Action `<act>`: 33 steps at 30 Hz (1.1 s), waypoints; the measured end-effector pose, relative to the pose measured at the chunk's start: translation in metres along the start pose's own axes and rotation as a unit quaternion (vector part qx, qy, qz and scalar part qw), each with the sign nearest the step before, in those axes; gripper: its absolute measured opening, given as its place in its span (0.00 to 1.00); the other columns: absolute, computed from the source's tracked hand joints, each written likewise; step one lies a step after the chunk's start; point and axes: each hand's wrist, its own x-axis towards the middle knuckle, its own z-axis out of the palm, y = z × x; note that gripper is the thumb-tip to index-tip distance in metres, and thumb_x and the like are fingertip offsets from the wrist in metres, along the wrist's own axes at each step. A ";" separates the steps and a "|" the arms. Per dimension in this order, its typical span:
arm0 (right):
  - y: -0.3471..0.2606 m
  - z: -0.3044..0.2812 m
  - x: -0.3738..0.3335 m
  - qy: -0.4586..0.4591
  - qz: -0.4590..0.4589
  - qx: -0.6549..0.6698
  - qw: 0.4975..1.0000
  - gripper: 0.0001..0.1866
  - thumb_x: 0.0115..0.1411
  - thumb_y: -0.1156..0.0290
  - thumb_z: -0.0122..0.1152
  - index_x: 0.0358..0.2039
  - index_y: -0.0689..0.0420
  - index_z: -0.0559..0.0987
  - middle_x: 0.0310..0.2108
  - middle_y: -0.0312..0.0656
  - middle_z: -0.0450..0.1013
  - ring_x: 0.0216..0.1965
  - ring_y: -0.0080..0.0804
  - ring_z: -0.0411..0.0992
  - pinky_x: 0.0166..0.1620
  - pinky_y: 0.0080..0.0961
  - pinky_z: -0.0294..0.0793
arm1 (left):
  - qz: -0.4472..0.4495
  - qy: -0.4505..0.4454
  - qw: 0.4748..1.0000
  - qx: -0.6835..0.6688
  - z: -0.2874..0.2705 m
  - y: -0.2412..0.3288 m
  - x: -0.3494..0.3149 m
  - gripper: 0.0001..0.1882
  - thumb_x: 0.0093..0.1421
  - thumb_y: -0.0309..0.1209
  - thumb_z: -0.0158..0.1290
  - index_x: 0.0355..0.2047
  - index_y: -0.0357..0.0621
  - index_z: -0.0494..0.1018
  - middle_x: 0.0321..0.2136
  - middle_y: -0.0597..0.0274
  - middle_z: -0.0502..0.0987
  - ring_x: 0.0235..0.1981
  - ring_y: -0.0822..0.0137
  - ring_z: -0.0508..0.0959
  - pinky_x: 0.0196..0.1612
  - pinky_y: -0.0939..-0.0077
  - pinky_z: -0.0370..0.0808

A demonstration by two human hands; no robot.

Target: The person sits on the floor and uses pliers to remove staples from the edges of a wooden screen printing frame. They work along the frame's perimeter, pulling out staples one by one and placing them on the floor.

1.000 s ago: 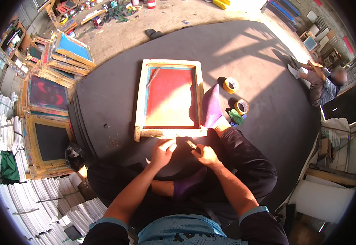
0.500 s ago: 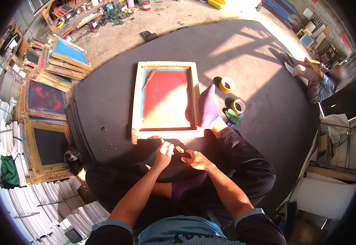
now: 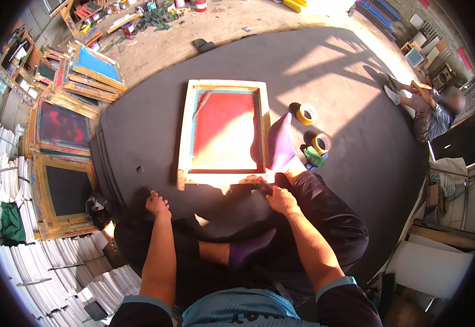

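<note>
Gripping tool [image 3: 264, 186] nr frame [image 3: 186, 131] (R hand [image 3: 283, 200])

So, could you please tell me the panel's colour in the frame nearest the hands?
The panel is mainly red; the head view shows it.

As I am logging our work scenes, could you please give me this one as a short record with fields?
Surface: dark mat
Main item: wooden frame around a red panel, partly sunlit
Left hand: left of the frame's near end, low by the mat; grip unclear
Right hand: holding a dark tool, partly hidden, near the frame's near right corner
Right of frame: purple sock, two yellow tape rolls, green cloth
Far left: stacked frames, white stacks
Other person: seated, far right
</note>
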 end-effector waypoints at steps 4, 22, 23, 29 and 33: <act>-0.010 -0.007 0.000 -0.013 0.007 -0.023 1.000 0.22 0.64 0.56 0.62 0.46 0.64 0.79 0.41 0.62 0.80 0.49 0.59 0.79 0.54 0.49 0.77 | 0.009 -0.018 1.000 -0.007 0.004 -0.008 0.002 0.19 0.71 0.46 0.53 0.32 0.43 0.73 0.22 0.68 0.70 0.19 0.71 0.69 0.23 0.72 0.67; -0.055 -0.020 -0.003 0.027 0.003 -0.187 0.982 0.12 0.63 0.69 0.54 0.40 0.60 0.83 0.39 0.53 0.83 0.44 0.48 0.83 0.46 0.41 0.83 | 0.324 -0.152 0.927 0.113 0.037 -0.036 -0.042 0.19 0.69 0.41 0.58 0.48 0.36 0.80 0.30 0.61 0.82 0.25 0.72 0.77 0.33 0.74 0.76; -0.054 -0.021 -0.004 0.026 -0.005 -0.186 0.982 0.12 0.63 0.69 0.53 0.40 0.60 0.83 0.39 0.54 0.83 0.44 0.49 0.83 0.47 0.42 0.83 | 0.326 -0.152 0.927 0.108 0.037 -0.037 -0.040 0.19 0.69 0.41 0.58 0.48 0.36 0.80 0.30 0.61 0.81 0.25 0.73 0.76 0.33 0.74 0.76; -0.013 0.002 0.013 0.042 0.006 -0.140 0.989 0.14 0.63 0.61 0.56 0.41 0.57 0.80 0.36 0.56 0.82 0.40 0.55 0.82 0.46 0.48 0.82 | 0.307 -0.162 0.933 0.094 0.039 -0.043 -0.038 0.19 0.69 0.42 0.58 0.48 0.36 0.80 0.30 0.63 0.81 0.26 0.74 0.75 0.33 0.75 0.76; 0.005 0.011 0.021 0.048 -0.033 -0.148 0.987 0.16 0.62 0.57 0.59 0.41 0.56 0.78 0.34 0.55 0.81 0.38 0.55 0.82 0.44 0.49 0.82 | 0.324 -0.152 0.929 0.097 0.037 -0.043 -0.040 0.20 0.69 0.42 0.57 0.48 0.36 0.80 0.29 0.63 0.81 0.26 0.74 0.75 0.33 0.75 0.76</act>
